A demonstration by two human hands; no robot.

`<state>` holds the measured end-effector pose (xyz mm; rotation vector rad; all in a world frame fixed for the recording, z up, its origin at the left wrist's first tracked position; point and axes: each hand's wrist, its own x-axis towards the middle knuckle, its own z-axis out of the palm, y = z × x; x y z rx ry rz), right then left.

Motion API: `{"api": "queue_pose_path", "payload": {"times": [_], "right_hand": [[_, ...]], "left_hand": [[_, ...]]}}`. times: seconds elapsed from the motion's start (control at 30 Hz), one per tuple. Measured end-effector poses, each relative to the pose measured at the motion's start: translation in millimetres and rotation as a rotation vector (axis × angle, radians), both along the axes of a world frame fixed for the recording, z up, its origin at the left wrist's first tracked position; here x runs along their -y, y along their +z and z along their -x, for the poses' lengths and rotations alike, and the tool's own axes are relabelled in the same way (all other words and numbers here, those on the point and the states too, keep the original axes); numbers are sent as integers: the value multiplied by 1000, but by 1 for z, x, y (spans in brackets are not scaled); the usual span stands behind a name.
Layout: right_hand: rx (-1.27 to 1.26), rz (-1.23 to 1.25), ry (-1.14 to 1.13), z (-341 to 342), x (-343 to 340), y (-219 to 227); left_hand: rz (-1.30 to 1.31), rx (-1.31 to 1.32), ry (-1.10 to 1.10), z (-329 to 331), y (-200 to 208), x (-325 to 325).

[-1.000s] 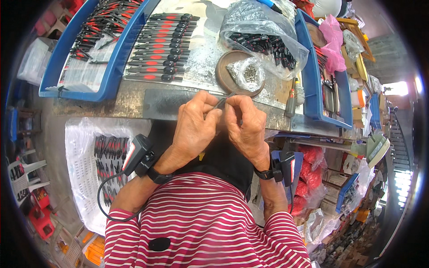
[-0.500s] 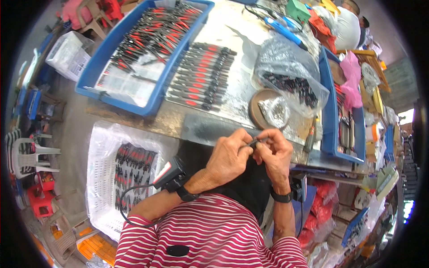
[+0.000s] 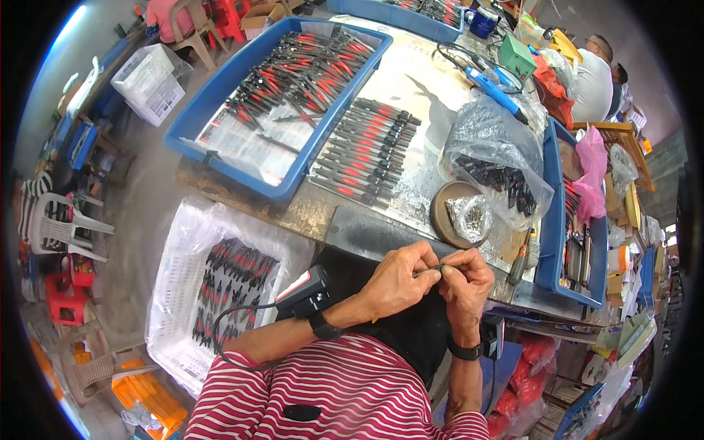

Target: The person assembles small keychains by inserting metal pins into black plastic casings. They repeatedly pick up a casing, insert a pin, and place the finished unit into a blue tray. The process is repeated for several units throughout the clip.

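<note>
Head view: a small dark tool part [image 3: 429, 270], too small to identify further, is held between both hands just in front of the near edge of the workbench [image 3: 411, 172], above the person's dark lap. Left hand [image 3: 396, 279] has its fingers pinched together on one end of the part; right hand [image 3: 466, 282] is likewise closed on the other end, fingertips of the two hands almost touching. Each wrist carries a black strap; a black device with a cable sits on the left forearm. Just beyond the hands lies a dark flat plate [image 3: 374, 233] on the bench edge, and beside it a round brown dish [image 3: 455, 214] holding a small bag of metal bits. Farther back, a row of red-and-black pliers [image 3: 367, 154] lies on the bench, next to a blue tray [image 3: 271, 103] with more pliers. A clear bag [image 3: 499, 158] of black pieces sits to the right. Left of the person, a white basket [image 3: 220, 282] holds further pliers.
</note>
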<state>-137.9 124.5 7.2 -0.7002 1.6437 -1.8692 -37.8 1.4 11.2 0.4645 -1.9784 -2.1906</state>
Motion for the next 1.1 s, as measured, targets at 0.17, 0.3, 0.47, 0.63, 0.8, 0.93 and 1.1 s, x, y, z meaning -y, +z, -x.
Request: {"api": "queue_pose_path", "payload": {"times": [0.17,0.3,0.47,0.63,0.8,0.93,1.1], "right_hand": [[39,-58,115,9,-3,5],[-140,-159,72,27,-9,11],[-920,-459,-169,62,7,-4],[-1224,-583,-78,73,12,-12],[-1323,-700,-36,80,16,-11],[-1346,-684,-16,85,19,-13],[-1388,-690,-11,87,24,-14]], "left_hand": [[-225,-1,13,0,-2,3],[-243,17,17,-2,-2,7],[-256,35,11,-5,-3,9],[-277,50,23,-10,-6,13],[-278,50,12,-11,-6,16],[-275,55,22,-13,-8,18],[-294,46,30,-15,-9,20]]}}
